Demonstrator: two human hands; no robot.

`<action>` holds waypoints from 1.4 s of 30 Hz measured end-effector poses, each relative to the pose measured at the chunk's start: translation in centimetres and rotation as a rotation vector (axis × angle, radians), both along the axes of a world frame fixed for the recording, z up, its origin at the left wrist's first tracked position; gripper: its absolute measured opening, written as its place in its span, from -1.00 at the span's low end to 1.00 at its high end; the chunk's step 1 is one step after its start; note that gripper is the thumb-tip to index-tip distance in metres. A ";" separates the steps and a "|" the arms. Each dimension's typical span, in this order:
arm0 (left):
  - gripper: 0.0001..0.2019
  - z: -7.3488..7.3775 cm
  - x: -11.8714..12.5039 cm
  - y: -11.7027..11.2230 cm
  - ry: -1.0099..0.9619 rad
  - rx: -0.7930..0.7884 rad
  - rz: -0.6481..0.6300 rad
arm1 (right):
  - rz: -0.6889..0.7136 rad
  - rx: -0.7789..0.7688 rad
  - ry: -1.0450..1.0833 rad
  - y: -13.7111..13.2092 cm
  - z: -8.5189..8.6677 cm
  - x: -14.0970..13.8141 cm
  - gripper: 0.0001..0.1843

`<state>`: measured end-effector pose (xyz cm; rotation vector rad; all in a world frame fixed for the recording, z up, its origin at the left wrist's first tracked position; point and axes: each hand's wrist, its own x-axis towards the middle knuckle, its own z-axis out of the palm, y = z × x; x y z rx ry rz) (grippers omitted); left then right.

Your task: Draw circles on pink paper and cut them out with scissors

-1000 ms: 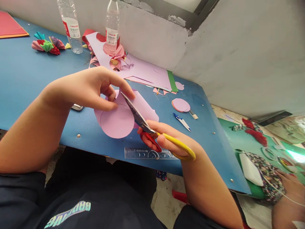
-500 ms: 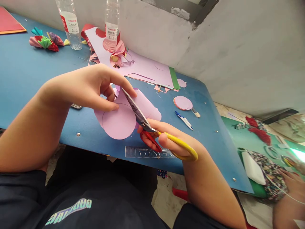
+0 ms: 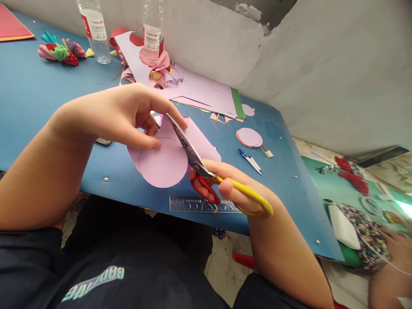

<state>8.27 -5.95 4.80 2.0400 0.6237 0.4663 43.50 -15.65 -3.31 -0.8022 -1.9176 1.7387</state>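
Note:
My left hand (image 3: 131,118) pinches a sheet of lilac paper (image 3: 164,165) between thumb and fingers, above the table's front part. A pencil-like circle line shows on the paper, and its near edge is cut round. In my right hand (image 3: 225,180) is a pair of scissors (image 3: 195,162) with one yellow and one red handle. The blades lie along the right side of the rounded part, their tips close to my left index finger. A strip of the lilac paper spreads out behind the blades to the right.
On the blue table (image 3: 28,98) are a clear stencil ruler (image 3: 193,204), a pen (image 3: 250,161), cut paper circles (image 3: 249,137), stacked lilac sheets (image 3: 206,88), two water bottles (image 3: 98,32) and crumpled coloured paper (image 3: 61,51). At right, another person's hand (image 3: 397,244) rests near patterned cloth.
My right hand and the scissors have shifted slightly right. The blades look a little more closed. My left hand keeps its hold on the paper, with the view moved a little.

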 end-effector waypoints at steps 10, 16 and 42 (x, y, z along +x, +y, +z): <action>-0.53 0.2 0.1 -0.1 -0.008 -0.014 0.001 | -0.006 0.035 -0.006 0.1 0.1 -0.1 -0.18; -0.51 0.3 0.0 -0.2 0.015 -0.008 0.012 | -0.027 0.073 -0.025 0.0 0.3 -0.4 -0.16; -0.36 -0.1 -0.4 0.3 0.033 -0.055 0.010 | -0.040 0.064 -0.026 0.1 0.2 -0.2 -0.10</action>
